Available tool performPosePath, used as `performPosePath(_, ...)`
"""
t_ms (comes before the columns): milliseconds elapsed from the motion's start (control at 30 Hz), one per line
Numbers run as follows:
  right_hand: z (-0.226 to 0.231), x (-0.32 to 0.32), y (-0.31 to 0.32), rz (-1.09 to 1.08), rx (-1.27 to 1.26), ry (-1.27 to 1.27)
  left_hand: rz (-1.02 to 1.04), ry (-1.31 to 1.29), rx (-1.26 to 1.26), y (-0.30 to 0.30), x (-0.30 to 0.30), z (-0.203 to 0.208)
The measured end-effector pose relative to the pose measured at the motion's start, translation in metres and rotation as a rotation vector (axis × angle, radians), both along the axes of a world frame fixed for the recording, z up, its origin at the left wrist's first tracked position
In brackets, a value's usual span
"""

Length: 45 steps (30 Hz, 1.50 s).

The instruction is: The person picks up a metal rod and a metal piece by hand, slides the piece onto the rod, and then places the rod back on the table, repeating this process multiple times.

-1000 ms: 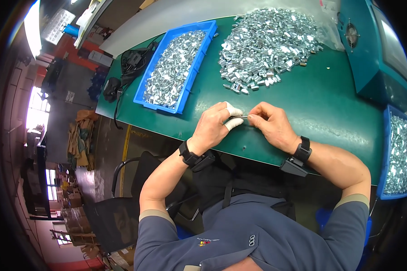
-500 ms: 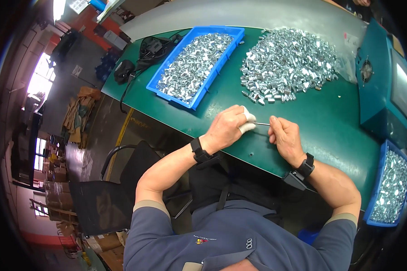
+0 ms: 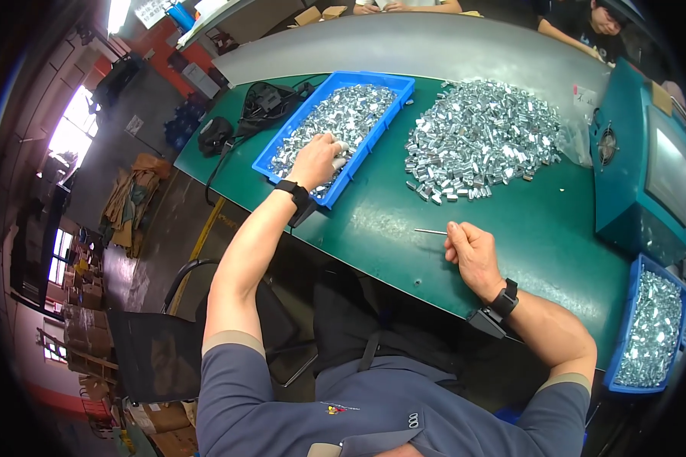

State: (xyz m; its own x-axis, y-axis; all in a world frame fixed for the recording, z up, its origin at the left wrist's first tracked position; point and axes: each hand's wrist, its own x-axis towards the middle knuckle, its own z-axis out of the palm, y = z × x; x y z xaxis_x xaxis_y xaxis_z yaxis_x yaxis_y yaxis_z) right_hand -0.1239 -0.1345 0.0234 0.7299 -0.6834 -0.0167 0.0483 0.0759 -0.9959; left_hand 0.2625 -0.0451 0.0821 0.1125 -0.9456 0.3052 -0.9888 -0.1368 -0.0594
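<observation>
My left hand point(image 3: 318, 161) is over the near half of a blue tray point(image 3: 343, 187) full of small shiny metal pieces point(image 3: 358, 107). White covers are on its thumb and a finger; these are curled close together, and whatever lies between them is hidden. My right hand point(image 3: 472, 255) is closed round a thin metal rod point(image 3: 430, 231), above the green table point(image 3: 381, 244). The rod points left, and its free end shows nothing on it. Beyond my right hand lies a large loose heap of similar metal pieces point(image 3: 484, 137).
A teal machine point(image 3: 636, 167) with a screen stands at the right. Below it is another blue tray point(image 3: 616, 373) of metal pieces. A black bag point(image 3: 267, 103) lies left of the first tray. Past the grey partition point(image 3: 465, 46), other people sit. A black chair point(image 3: 156, 350) is at my left.
My left hand has left the rod's tip and moved left and away from me, over the blue tray. My right hand still holds the rod. The view has tilted up slightly, showing people beyond the partition.
</observation>
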Motion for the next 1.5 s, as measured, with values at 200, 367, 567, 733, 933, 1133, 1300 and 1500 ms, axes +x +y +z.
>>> performPosePath(200, 0.003, 0.001, -0.002, 0.01, 0.022, -0.013, 0.18, -0.057, 0.055, 0.028, 0.051, 0.006)
performPosePath(367, 0.0, 0.007, 0.0, 0.007, -0.004, 0.003, 0.163, -0.091, -0.076, 0.031, 0.028, 0.01)
performPosePath(567, 0.002, 0.002, -0.001, -0.011, -0.025, -0.013, -0.224, 0.204, -0.001, -0.019, -0.114, -0.011)
performPosePath(733, -0.005, 0.008, 0.0, -0.026, -0.022, -0.062, -0.165, 0.27, 0.018, -0.02, -0.124, -0.019)
performPosePath(933, -0.011, 0.005, -0.004, -0.058, -0.016, -0.091, -0.157, 0.562, -0.059, 0.015, -0.157, -0.019)
performPosePath(1133, -0.013, 0.008, -0.004, -0.039, -0.082, -0.093, -0.203, 0.612, -0.106, 0.03, -0.177, -0.009)
performPosePath(1300, -0.01, 0.008, -0.005, -0.008, -0.13, -0.034, -0.214, 0.632, -0.123, 0.031, -0.18, -0.006)
performPosePath(1500, -0.006, 0.008, -0.005, 0.012, -0.175, -0.076, -0.217, 0.756, -0.159, 0.031, -0.191, -0.006)
